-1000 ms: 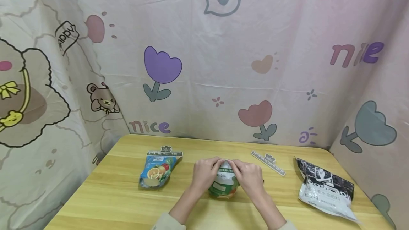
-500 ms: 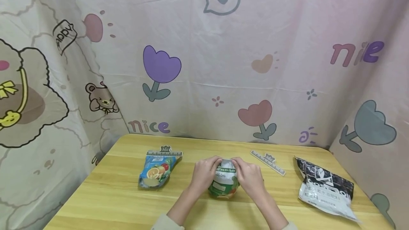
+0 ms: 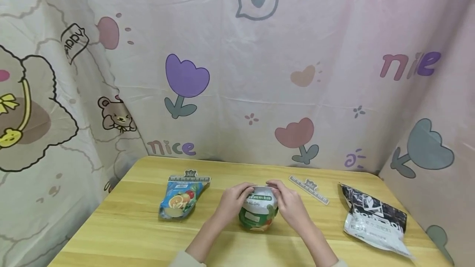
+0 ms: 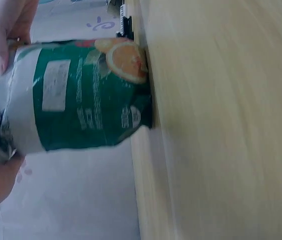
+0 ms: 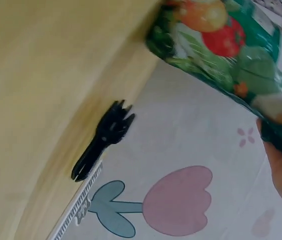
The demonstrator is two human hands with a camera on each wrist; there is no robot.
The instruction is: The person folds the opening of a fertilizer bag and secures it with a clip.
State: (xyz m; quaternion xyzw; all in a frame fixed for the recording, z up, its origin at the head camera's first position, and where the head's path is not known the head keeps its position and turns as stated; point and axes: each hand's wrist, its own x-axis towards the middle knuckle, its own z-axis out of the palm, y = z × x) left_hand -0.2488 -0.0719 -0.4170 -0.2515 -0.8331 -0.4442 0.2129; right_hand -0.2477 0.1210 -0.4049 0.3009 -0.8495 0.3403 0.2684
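Observation:
A green and white bag (image 3: 256, 217) printed with fruit and vegetables stands on the table between both hands. My left hand (image 3: 233, 200) grips its top edge at the left corner, fingers bent over it. On the other corner my right hand (image 3: 291, 203) pinches the same edge. In the left wrist view, the bag's (image 4: 81, 100) white top is creased where the hands hold it. Behind the right hand, a small black fork-shaped tool (image 5: 106, 137) lies on the table in the right wrist view, beside a piano-key clip (image 5: 81, 200).
At left lies a blue fruit-printed bag (image 3: 179, 201) with a piano-key clip (image 3: 189, 179) across its top. A black and white bag (image 3: 375, 221) lies at right. Patterned cloth (image 3: 230, 52) hangs behind the wooden table (image 3: 122, 217).
Both hands have moved a little apart along the bag's top edge, and more of its white upper part shows. The bag stays in place; the view has shifted slightly.

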